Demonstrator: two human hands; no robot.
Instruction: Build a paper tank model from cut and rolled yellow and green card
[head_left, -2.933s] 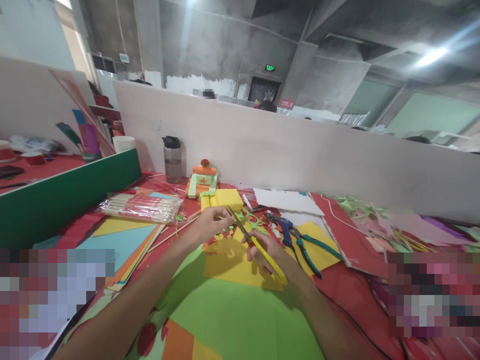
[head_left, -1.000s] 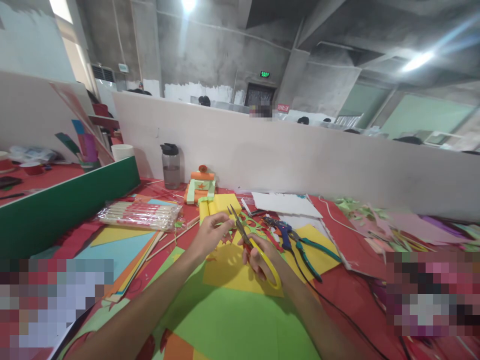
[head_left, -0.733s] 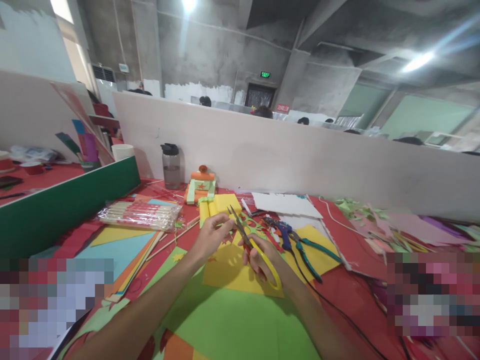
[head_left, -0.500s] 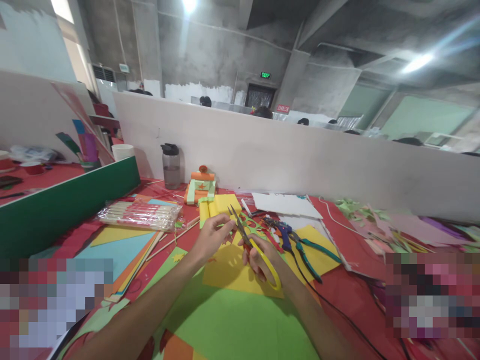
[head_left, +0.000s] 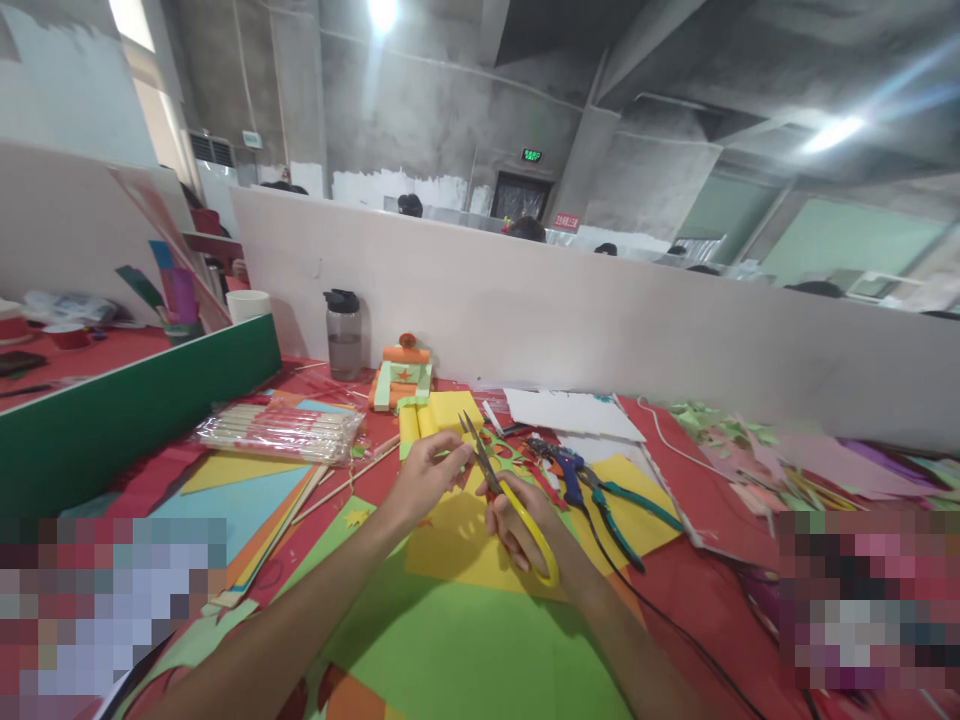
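Note:
My right hand (head_left: 521, 520) is wrapped round the yellow handles of a pair of scissors (head_left: 536, 535), whose dark blades point up and away from me, slightly parted at the tips. Just left of the blades, my left hand (head_left: 431, 470) is closed in a pinch; whatever lies between its fingertips is too small or hidden to make out. Beneath both hands lies a yellow sheet (head_left: 465, 555), on top of a large green sheet (head_left: 487, 650). A small yellow star cutout (head_left: 357, 516) rests left of my left wrist.
An orange and pale-green paper model (head_left: 405, 378) stands by the partition beside a water bottle (head_left: 344, 340). Bagged wooden sticks (head_left: 277, 432) lie at left. To the right are a blue glue gun (head_left: 571, 475) with a trailing cable, green-handled pliers (head_left: 619, 520) and paper scraps (head_left: 724, 425).
Both hands stay in nearly the same place, with the scissors still in my right hand. The view has tilted very slightly.

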